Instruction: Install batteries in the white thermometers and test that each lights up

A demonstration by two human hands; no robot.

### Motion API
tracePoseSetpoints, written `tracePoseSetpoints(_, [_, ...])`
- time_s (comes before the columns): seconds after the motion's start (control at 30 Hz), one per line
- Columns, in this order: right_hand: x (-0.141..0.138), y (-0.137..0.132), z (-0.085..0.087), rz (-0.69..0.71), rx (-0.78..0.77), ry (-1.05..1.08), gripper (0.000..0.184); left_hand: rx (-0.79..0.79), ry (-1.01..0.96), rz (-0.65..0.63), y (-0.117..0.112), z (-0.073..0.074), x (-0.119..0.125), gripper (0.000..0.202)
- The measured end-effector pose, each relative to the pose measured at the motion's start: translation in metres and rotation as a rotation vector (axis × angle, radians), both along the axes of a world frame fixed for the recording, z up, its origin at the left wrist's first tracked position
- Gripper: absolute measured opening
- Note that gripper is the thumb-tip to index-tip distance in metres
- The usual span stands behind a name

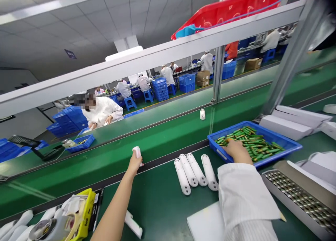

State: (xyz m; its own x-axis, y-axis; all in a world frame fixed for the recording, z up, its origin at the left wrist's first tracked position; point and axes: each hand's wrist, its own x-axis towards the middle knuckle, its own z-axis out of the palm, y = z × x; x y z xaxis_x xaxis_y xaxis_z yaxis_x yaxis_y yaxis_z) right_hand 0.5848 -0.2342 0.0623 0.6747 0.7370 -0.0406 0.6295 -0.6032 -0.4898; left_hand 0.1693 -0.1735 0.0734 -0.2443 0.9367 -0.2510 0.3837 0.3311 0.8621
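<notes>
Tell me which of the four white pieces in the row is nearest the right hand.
The rightmost white piece: it lies apart, closest to the right hand, while the other three lie close together.

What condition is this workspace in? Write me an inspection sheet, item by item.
Surface: green table, bearing four white tubes and a white pad.
Job's things: small white piece, held up; green batteries, heaped in a blue tray.
Clutter: yellow bin of mixed items at left; open carton of metal-ended cylinders at right.
Hands: left hand grips the small white piece; right hand is in the blue tray, grip unclear.
Cables: thin blue cord across the red tray overhead.
Surroundings: green belt beyond the table; co-worker across it; blue crates behind.
</notes>
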Motion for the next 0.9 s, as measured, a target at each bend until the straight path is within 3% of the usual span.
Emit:
tracePoseSetpoints(0.13, [0.0,0.006,0.001,0.098,-0.05,0.038,0.028,0.097,0.267,-0.034,0.018,0.012,0.001,0.039])
tracePoseSetpoints(0.23, [-0.001,0.0,0.005,0.119,-0.038,0.042,0.016,0.205,0.371,-0.161,0.002,0.022,0.021,0.04])
tracePoseSetpoints(0.37, [-0.007,-0.005,0.016,0.051,0.012,0.042,0.015,0.325,0.385,-0.561,-0.067,0.024,0.065,0.028])
tracePoseSetpoints(0.43, [-0.011,-0.005,0.025,0.028,0.054,0.035,0.019,0.348,0.364,-0.929,-0.108,0.017,0.083,0.033])
tracePoseSetpoints(0.5, [-0.015,-0.005,0.033,0.021,0.087,0.028,0.022,0.312,0.401,-1.058,-0.137,0.006,0.092,0.042])
tracePoseSetpoints(0.53, [-0.017,-0.004,0.037,0.02,0.099,0.023,0.024,0.287,0.424,-1.057,-0.146,0.0,0.093,0.043])
tracePoseSetpoints(0.6, [-0.021,-0.004,0.043,0.018,0.103,0.012,0.027,0.25,0.469,-0.932,-0.151,-0.011,0.09,0.036])
tracePoseSetpoints(0.7, [-0.024,-0.005,0.043,-0.025,0.024,0.015,0.027,0.24,0.5,-0.754,-0.138,-0.015,0.075,0.024])
tracePoseSetpoints(0.8, [-0.024,-0.006,0.036,-0.106,-0.137,0.052,0.024,0.264,0.444,-0.688,-0.126,0.006,0.058,0.027])
tracePoseSetpoints(0.9, [-0.02,-0.004,0.027,-0.083,-0.206,0.086,0.026,0.392,0.269,-0.517,-0.126,0.048,0.046,0.037])
